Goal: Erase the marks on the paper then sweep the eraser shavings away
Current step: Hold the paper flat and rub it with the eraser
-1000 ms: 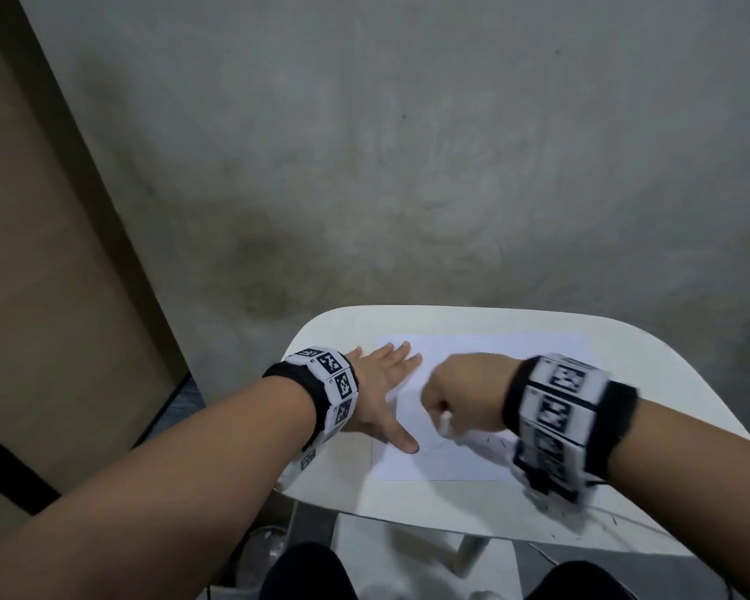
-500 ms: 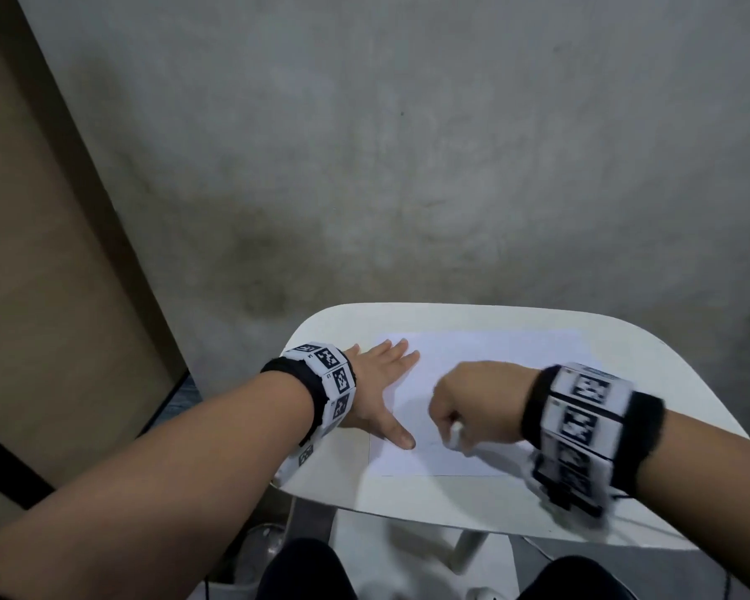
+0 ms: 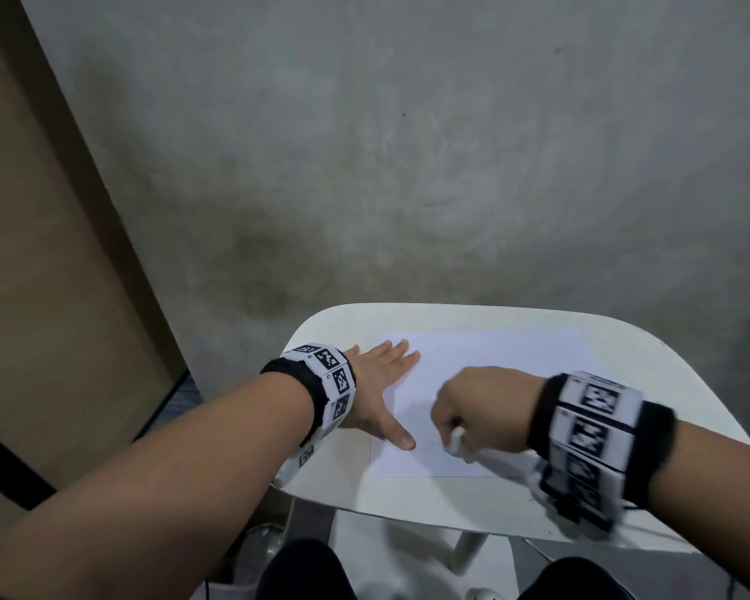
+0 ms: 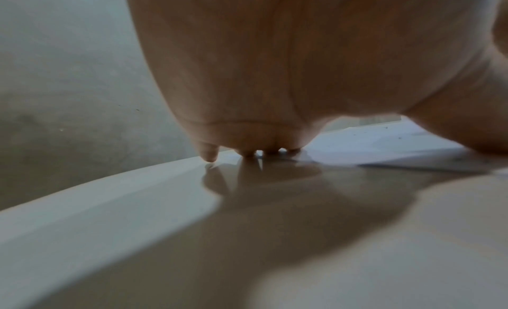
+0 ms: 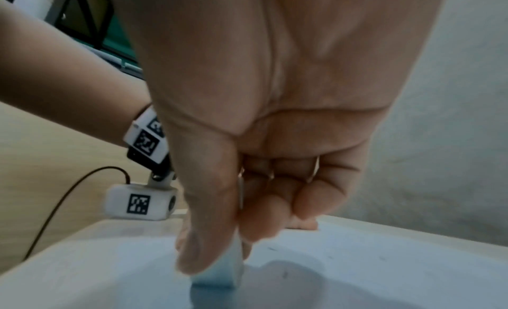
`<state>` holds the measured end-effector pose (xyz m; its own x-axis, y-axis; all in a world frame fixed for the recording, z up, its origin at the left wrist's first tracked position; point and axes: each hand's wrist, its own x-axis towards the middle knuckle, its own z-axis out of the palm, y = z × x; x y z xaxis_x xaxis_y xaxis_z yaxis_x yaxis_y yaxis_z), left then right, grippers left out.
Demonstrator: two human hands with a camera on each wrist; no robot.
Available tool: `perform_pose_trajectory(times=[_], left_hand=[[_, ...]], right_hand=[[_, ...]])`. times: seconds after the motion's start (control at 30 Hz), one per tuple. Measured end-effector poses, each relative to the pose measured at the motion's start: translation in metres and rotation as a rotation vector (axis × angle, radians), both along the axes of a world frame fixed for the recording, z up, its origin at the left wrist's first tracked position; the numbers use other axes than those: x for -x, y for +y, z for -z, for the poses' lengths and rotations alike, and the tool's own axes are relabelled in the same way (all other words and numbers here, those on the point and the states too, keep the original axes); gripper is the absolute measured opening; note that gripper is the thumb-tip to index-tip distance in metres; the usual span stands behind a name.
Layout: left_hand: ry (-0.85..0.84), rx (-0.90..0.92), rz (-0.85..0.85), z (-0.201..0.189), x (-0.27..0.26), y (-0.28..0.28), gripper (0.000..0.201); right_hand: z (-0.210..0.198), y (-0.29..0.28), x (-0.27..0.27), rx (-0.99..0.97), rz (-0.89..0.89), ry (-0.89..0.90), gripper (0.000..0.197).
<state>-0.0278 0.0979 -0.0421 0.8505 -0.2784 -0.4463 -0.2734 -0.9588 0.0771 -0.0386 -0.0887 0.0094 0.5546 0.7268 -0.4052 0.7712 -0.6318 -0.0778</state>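
Note:
A white sheet of paper lies on the small white table. My left hand lies flat with spread fingers on the paper's left edge, thumb on the sheet. My right hand pinches a white eraser between thumb and fingers and presses its end onto the lower middle of the paper. In the right wrist view the eraser stands upright on the paper, with a few dark specks of shavings beside it. The left wrist view shows the left fingertips touching the table and paper edge.
A grey concrete wall rises just behind the table. A tan wooden panel stands to the left. A thin black cable hangs off the left wrist camera. My knees sit under the table's front edge.
My right hand with the eraser has shifted slightly right and down across the paper. The left hand has stayed flat in place.

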Motion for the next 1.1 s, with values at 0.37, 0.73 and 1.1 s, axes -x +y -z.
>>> perform_pose_trajectory(times=[0.37, 0.73, 1.1], left_hand=[[-0.025, 0.028, -0.022, -0.013, 0.012, -0.008, 0.114], [-0.003, 0.077, -0.116, -0.022, 0.018, -0.015, 0.091], [0.003, -0.017, -0.024, -0.01, 0.009, -0.007, 0.125]], right_hand=[[-0.001, 0.041, -0.005, -0.085, -0.001, -0.085, 0.012], [-0.009, 0.057, -0.003, -0.009, 0.073, -0.061, 0.022], [-0.013, 0.02, 0.013, 0.18, -0.013, 0.024, 0.015]])
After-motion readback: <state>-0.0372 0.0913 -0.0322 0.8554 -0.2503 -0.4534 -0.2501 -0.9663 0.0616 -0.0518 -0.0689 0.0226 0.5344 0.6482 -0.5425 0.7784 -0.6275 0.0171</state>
